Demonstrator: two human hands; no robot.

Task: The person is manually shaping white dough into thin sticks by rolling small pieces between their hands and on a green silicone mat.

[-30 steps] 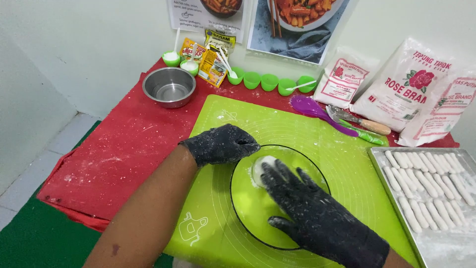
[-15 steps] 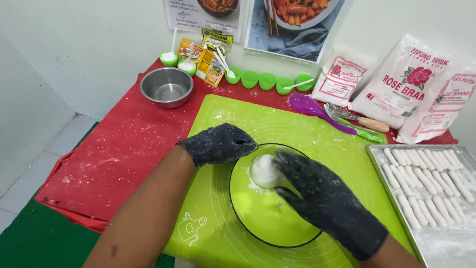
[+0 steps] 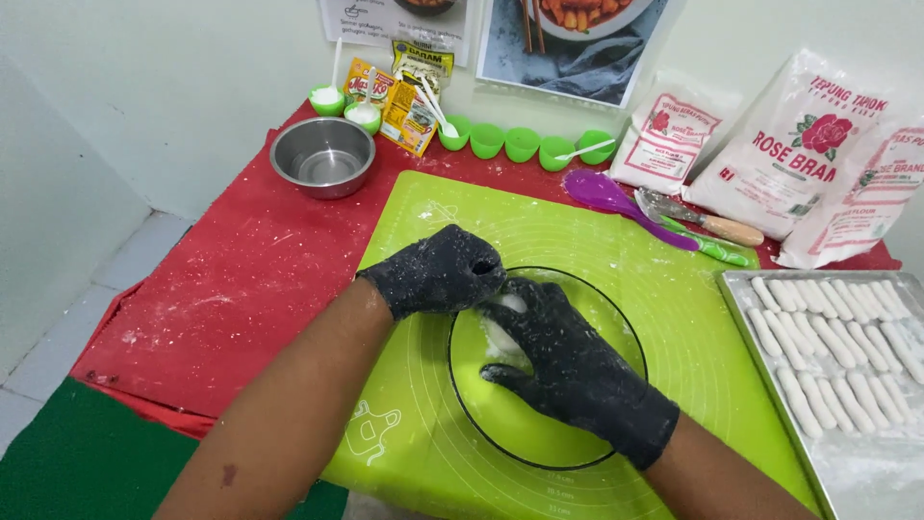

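While both gloved hands cup the dough lump (image 3: 502,323) on the green mat (image 3: 616,241), left hand (image 3: 438,273) and right hand (image 3: 568,361) fingers curl loosely around it; floured gloves could stick and tear it, or smear it flat.

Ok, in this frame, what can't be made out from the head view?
- White dough lump: mostly covered by the left hand and right hand; its shape is hidden.
- Right-hand fingers: tips curl under, so the grip cannot be told.
- Metal tray of dough sticks: cut off by the right and bottom edges.
- Steel bowl: whether it holds anything is unclear.
- Green cups: contents too small to see.
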